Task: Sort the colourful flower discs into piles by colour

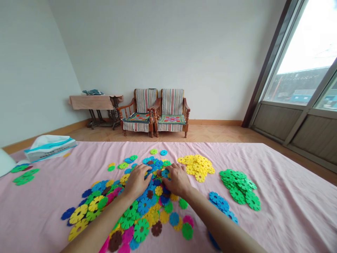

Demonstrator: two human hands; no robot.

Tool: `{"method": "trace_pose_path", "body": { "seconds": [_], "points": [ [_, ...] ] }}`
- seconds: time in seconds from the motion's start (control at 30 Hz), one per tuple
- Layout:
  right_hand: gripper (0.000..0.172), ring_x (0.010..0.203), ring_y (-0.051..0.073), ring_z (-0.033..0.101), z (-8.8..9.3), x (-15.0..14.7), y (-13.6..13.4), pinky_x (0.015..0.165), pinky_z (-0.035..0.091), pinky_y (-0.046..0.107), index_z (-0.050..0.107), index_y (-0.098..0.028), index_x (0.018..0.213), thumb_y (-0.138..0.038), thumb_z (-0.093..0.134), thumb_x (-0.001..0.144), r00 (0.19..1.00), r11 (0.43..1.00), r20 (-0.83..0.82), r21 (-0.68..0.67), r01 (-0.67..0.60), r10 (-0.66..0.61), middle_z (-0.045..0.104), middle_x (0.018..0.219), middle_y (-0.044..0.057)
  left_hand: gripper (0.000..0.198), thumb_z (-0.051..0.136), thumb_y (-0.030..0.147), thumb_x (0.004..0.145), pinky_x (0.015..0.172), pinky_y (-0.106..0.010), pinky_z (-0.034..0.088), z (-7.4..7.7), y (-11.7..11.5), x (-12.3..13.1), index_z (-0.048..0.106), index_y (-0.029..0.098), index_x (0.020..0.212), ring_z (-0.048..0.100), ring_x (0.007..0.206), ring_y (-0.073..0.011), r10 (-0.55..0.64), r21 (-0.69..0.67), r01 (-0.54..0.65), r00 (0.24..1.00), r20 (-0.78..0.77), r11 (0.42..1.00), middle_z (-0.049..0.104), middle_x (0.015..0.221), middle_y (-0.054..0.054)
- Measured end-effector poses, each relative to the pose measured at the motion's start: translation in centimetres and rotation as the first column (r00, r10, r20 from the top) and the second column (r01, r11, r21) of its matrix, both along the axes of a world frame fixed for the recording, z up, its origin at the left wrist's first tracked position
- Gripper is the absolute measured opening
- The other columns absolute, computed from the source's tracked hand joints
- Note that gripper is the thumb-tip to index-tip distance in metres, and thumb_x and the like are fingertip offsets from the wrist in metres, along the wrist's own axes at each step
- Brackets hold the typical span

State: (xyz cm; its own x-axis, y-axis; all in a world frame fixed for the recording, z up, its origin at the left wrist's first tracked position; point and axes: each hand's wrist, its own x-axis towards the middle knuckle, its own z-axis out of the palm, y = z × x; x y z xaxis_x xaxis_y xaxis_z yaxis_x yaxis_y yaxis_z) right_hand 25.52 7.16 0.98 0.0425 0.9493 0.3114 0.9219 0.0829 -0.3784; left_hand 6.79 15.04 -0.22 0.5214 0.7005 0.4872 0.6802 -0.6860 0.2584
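Note:
A mixed pile of flower-shaped plastic discs [144,205] in blue, green, yellow, pink and brown spreads over the pink cloth. My left hand [138,181] reaches into the far part of this pile, thumb and forefinger apart, with blue discs beside the fingertips. Opposite it, my right hand [178,179] rests on the pile's right side, its thumb and fingers also apart. A blue disc [165,173] lies at the gap between the right thumb and forefinger; no grip on it shows. Some fingertips are hidden among the discs.
To the right are a yellow disc heap [199,165], a green heap [238,186] and a blue heap [222,203], partly behind my right forearm. A tissue pack [51,147] and a few green discs [25,177] lie left. Two chairs [172,105] stand beyond the pink cloth [284,196].

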Motion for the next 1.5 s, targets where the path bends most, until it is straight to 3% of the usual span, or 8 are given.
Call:
{"method": "trace_pose_path", "body": {
  "seconds": [0.4,0.73,0.97,1.13,1.5],
  "points": [
    [0.033,0.099,0.025,0.054,-0.9,0.9,1.7,0.088,0.037,0.036,0.061,-0.017,0.107,-0.029,0.061,0.076,0.996,0.998,-0.081,0.054,-0.035,0.039,0.062,0.1,0.01,0.021,0.055,0.02,0.083,0.088,-0.04,0.046,0.4,-0.5,0.2,0.066,0.019,0.1,0.059,0.098,-0.0245,0.009,-0.037,-0.008,1.0,0.015,0.999,0.067,0.1,-0.007],
    [0.041,0.103,0.023,0.054,-0.5,3.9,11.2,0.089,0.041,0.03,0.057,-0.011,0.114,-0.022,0.063,0.075,0.995,0.998,-0.098,0.062,-0.012,0.018,0.062,0.107,0.013,0.023,0.052,0.021,0.085,0.089,-0.041,0.047,0.4,-0.8,0.0,0.066,0.019,0.103,0.058,0.1,-0.0245,0.018,-0.068,-0.017,1.0,0.017,0.998,0.066,0.102,-0.008],
    [0.042,0.107,0.023,0.053,-1.8,3.0,14.5,0.09,0.039,0.031,0.056,-0.011,0.116,-0.019,0.062,0.076,0.997,0.998,-0.069,0.039,-0.043,0.045,0.063,0.109,0.014,0.024,0.051,0.022,0.085,0.089,-0.042,0.047,0.6,-1.0,0.1,0.066,0.021,0.105,0.058,0.099,-0.0251,0.023,-0.081,-0.021,1.0,0.015,0.997,0.066,0.102,-0.008],
    [0.04,0.104,0.022,0.055,-1.7,3.4,14.3,0.088,0.039,0.03,0.055,-0.007,0.117,-0.01,0.053,0.077,0.997,0.999,-0.071,0.023,-0.033,0.034,0.065,0.106,0.014,0.024,0.05,0.021,0.085,0.091,-0.042,0.046,0.7,-1.2,0.1,0.065,0.02,0.104,0.057,0.1,-0.025,0.019,-0.095,-0.018,1.0,0.006,0.995,0.065,0.102,-0.008],
    [0.03,0.092,0.019,0.059,0.1,5.2,9.7,0.079,0.041,0.027,0.063,-0.012,0.105,-0.011,0.054,0.076,0.995,0.995,-0.072,-0.056,-0.08,0.076,0.067,0.097,0.01,0.023,0.053,0.022,0.084,0.09,-0.041,0.047,0.5,-0.9,0.1,0.066,0.02,0.102,0.059,0.1,-0.0246,0.021,-0.079,-0.018,0.999,0.032,0.997,0.066,0.103,-0.007]
  ]
}}
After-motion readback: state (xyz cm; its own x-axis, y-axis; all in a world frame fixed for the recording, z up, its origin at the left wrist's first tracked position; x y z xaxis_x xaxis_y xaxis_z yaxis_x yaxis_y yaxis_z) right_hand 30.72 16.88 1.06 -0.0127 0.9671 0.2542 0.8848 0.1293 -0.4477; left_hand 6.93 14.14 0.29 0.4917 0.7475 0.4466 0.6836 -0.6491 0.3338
